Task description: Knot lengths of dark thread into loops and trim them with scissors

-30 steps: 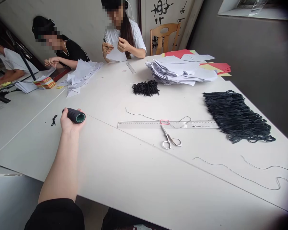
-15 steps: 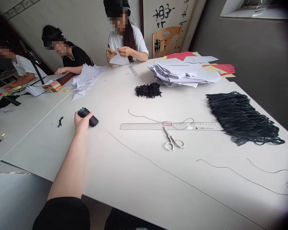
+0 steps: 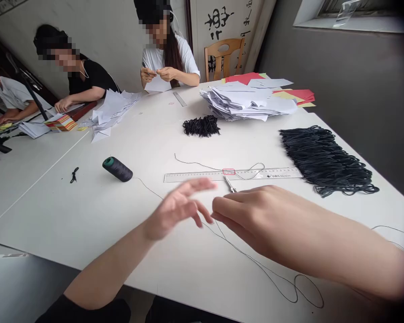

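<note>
Left hand [image 3: 178, 210] loose, right hand [image 3: 252, 211] pinching black thread [image 3: 148, 187] lol

Left fingers are spread and released, right fingertips squeezed together on the thread. Spool [image 3: 117, 169] is lying on its side toward the white table's [image 3: 148, 148] left edge, well back from the near edge. Clear ruler [image 3: 195, 176] beyond the hands, scissors [image 3: 229, 184] half hidden, black cord bundle [image 3: 326, 159] by the right edge.

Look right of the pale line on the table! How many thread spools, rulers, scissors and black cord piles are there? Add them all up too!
Thread spool: 1
Rulers: 2 (one long, one short)
Scissors: 1 pair, partly hidden by a hand
Black cord piles: 2
Total: 6
</note>
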`<action>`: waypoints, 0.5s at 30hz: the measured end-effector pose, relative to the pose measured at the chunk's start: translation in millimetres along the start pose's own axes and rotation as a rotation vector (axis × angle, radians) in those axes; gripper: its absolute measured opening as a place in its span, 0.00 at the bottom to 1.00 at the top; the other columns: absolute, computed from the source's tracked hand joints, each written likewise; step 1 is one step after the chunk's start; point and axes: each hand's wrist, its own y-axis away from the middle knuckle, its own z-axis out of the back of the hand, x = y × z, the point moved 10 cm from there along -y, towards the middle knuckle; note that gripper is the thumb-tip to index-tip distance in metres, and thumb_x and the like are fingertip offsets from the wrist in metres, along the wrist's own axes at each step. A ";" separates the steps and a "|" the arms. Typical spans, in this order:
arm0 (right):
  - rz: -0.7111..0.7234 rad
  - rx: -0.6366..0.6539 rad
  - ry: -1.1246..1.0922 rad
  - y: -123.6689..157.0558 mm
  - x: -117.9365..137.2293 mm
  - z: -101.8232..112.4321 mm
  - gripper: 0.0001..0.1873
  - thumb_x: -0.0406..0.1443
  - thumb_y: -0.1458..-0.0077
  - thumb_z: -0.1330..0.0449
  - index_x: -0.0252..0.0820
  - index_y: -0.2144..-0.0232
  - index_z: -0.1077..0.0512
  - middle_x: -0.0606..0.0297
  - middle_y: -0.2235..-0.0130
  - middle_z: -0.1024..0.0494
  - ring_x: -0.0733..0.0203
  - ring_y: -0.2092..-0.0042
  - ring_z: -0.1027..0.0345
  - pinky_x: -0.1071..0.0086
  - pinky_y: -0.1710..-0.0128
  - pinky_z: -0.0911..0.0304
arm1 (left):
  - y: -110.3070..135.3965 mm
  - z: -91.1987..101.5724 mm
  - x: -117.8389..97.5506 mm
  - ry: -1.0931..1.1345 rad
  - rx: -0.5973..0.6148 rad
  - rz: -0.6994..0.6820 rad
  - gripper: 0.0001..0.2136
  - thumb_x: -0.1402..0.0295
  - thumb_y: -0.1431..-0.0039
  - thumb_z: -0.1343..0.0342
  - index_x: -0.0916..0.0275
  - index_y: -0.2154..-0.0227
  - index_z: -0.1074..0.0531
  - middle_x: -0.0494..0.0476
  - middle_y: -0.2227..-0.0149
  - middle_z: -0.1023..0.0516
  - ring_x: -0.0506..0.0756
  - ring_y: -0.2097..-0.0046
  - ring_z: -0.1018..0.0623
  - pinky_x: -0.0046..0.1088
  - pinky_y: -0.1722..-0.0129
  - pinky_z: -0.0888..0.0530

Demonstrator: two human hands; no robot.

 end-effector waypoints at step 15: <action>-0.135 -0.402 0.152 15.2 -64.6 71.5 0.20 0.44 0.34 0.55 0.45 0.72 0.30 0.65 0.79 0.33 0.65 0.80 0.47 0.66 0.76 0.53 | 109.7 171.0 -129.5 -0.701 -1.252 -0.670 0.07 0.61 0.45 0.39 0.56 0.66 0.25 0.48 0.75 0.25 0.47 0.77 0.30 0.26 0.80 0.41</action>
